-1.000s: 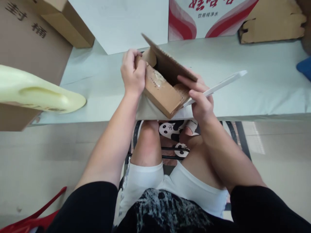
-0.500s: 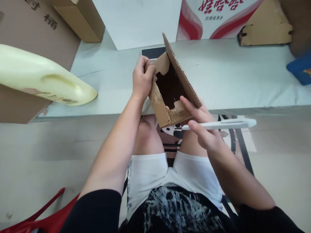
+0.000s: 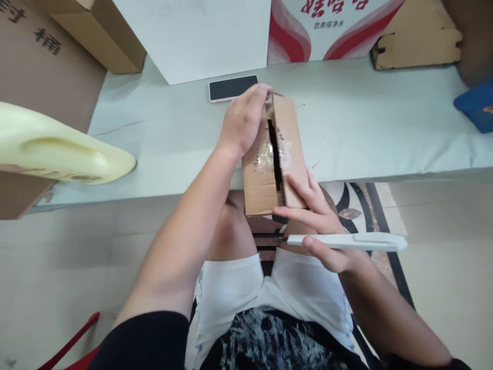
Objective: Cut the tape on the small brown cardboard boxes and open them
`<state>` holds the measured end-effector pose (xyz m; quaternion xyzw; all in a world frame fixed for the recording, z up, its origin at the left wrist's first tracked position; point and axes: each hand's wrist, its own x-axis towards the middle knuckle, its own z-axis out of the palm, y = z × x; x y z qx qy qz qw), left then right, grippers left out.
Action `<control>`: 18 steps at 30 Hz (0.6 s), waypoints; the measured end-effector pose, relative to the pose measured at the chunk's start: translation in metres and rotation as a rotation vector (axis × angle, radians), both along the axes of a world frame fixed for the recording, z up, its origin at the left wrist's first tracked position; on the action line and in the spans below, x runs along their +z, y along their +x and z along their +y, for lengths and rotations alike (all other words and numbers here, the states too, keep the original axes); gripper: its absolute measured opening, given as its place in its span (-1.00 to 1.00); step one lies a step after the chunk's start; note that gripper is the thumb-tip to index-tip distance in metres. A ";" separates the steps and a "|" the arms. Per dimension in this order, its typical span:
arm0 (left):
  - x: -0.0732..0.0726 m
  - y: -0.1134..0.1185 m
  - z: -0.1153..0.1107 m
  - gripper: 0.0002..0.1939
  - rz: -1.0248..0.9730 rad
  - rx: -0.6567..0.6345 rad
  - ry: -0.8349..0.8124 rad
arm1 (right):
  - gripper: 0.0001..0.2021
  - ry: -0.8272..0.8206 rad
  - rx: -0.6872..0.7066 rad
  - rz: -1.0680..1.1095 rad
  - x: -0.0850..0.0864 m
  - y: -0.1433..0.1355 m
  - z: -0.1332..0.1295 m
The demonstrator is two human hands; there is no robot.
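Observation:
A small brown cardboard box (image 3: 260,192) is tilted over the table's front edge, above my knees. Its flap (image 3: 292,149) lies nearly closed, leaving a narrow dark slit down the middle, with torn clear tape beside it. My left hand (image 3: 246,121) grips the box by its far left edge. At the near right corner, fingers of my right hand (image 3: 323,221) press against the flap. That same hand holds a white utility knife (image 3: 346,241) between thumb and fingers, its short dark blade pointing left, below the box and apart from it.
A phone (image 3: 233,88) lies on the pale-covered table (image 3: 173,139) behind my left hand. A pale yellow bottle (image 3: 69,149) lies at the left. Cartons, including a red and white one (image 3: 327,36), line the back. Something blue (image 3: 475,105) stands at the right edge.
The flap has swung over from wide open to almost closed, hiding most of the inside. Both hands have shifted on the box, and the knife has come lower, nearer my body.

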<state>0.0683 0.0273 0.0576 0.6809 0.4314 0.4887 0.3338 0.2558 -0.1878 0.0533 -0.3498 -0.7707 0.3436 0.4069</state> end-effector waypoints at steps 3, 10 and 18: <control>0.002 0.001 -0.003 -0.87 0.079 -0.059 -0.042 | -0.61 -0.029 0.002 0.077 0.000 -0.006 0.004; -0.011 -0.009 0.002 -0.72 0.180 -0.025 0.022 | -0.56 -0.197 -0.166 0.480 -0.026 0.000 -0.005; -0.017 -0.071 -0.033 -0.50 0.008 0.031 0.000 | -0.47 -0.966 -0.295 0.953 -0.073 0.001 -0.028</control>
